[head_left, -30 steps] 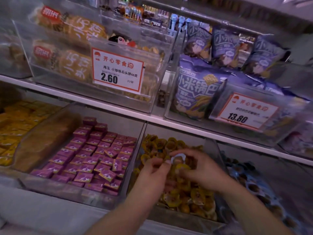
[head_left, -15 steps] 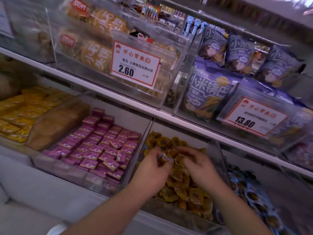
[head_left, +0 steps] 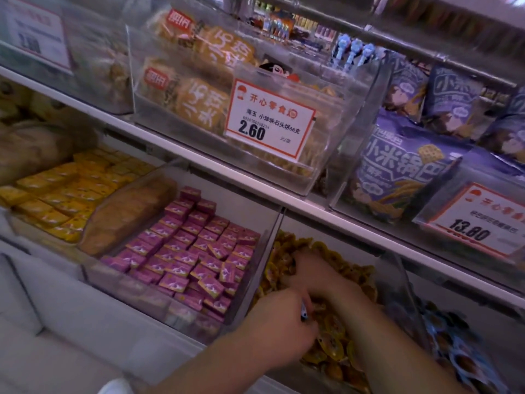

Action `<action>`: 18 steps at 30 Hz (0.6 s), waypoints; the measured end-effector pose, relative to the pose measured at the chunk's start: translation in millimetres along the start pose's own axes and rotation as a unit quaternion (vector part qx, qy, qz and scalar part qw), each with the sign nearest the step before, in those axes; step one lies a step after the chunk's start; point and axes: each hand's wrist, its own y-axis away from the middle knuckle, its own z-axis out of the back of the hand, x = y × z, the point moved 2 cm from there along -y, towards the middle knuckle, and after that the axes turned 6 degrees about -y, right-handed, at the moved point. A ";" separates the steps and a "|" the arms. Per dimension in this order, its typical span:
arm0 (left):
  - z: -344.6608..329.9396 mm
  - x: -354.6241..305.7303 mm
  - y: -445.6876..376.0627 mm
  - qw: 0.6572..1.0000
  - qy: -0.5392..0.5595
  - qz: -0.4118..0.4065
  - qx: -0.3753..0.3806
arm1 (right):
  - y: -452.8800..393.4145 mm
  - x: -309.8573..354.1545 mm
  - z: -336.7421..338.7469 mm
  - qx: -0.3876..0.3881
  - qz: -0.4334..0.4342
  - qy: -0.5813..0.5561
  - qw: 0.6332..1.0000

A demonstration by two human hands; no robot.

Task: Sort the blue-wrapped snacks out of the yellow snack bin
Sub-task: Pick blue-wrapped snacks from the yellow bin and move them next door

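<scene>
A blue-wrapped snack [head_left: 304, 311] is pinched in the left hand [head_left: 279, 322], kept clear of the yellow snack bin [head_left: 393, 282] near right, while the right hand [head_left: 318, 275] is dug in, its grasp unclear.

The lower white shelf [head_left: 56, 308] carried clear bins side by side: yellow packets [head_left: 56, 194], purple packets [head_left: 193, 251], then the yellow snack bin [head_left: 397, 282] (its contents partly hidden). The upper shelf [head_left: 255, 180] held price-tagged bins [head_left: 326, 166].

Both hands sat in yellow snack bin [head_left: 397, 282]. Left hand [head_left: 279, 327] pinched blue-wrapped snack [head_left: 304, 311]; right hand [head_left: 321, 275] dug among yellow packs.
</scene>
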 end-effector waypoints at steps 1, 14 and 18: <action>0.9 0.2 0.0 1.000 0.016 0.001 -0.001 | -1.3 -1.7 -1.1 0.010 -0.003 0.021 1.000; 3.2 1.5 -2.2 0.965 0.245 0.088 -0.025 | -0.6 -9.0 -30.0 -0.074 -0.085 0.021 0.993; 3.5 2.7 -3.0 0.969 0.230 0.084 -0.022 | -8.9 -11.8 -33.3 -0.043 -0.050 0.018 0.998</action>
